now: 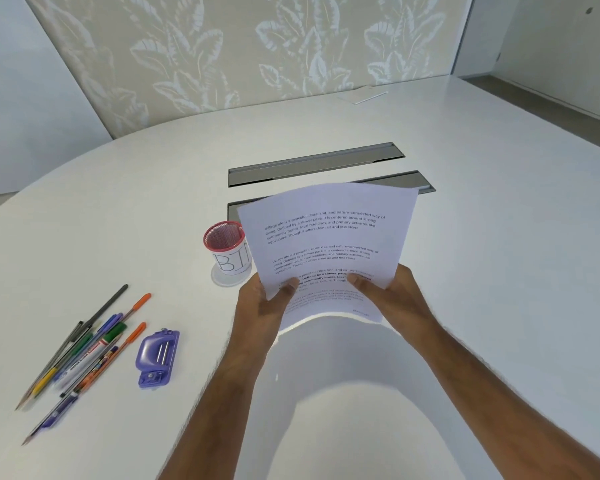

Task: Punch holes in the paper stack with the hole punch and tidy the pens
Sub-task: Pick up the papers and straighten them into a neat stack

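Both hands hold a white paper stack [326, 244] with printed text, lifted off the table and tilted up. My left hand [262, 303] grips its lower left edge, thumb on top. My right hand [392, 292] grips the lower right edge the same way. A purple hole punch [157, 353] lies flat on the table, left of my left forearm. Several pens and pencils [80, 351] lie in a loose heap further left. A red mesh pen cup [226, 247] with a white label stands upright just left of the paper, partly hidden by it.
The white rounded table [499, 220] has two grey cable slots [312, 164] behind the paper. A flat white sheet or card [362, 95] lies at the far edge. A leaf-patterned wall stands behind the table.
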{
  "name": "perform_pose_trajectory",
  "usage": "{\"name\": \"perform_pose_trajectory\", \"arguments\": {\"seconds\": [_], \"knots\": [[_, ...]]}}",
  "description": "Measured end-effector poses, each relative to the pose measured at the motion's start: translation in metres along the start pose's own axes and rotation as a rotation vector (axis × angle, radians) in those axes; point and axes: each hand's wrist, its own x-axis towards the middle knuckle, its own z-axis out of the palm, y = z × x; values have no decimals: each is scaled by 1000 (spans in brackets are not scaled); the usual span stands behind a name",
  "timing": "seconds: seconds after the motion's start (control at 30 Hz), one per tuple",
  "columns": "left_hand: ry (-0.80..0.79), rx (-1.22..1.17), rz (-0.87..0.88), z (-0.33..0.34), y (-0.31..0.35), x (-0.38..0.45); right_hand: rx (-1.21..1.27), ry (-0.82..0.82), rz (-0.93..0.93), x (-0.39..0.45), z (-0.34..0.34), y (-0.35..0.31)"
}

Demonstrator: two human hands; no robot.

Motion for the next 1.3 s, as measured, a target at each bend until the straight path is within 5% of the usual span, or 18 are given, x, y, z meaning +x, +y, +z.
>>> {"name": "perform_pose_trajectory", "arguments": {"seconds": [0.2,0.5,0.83,1.13,1.3], "knots": [[32,-14,-56,-4,-5,3,24,-44,-3,-6,2,1],[26,-347,-38,-17,11,9,33,-35,-21,-11,-13,5],[-94,-587,-31,-10,9,9,500,-9,-12,-13,3,13],[-12,-653,56,-42,2,16,239,161,-88,-10,-20,1],[174,-535,12,-62,12,15,84,238,-169,-8,-35,-13]]}}
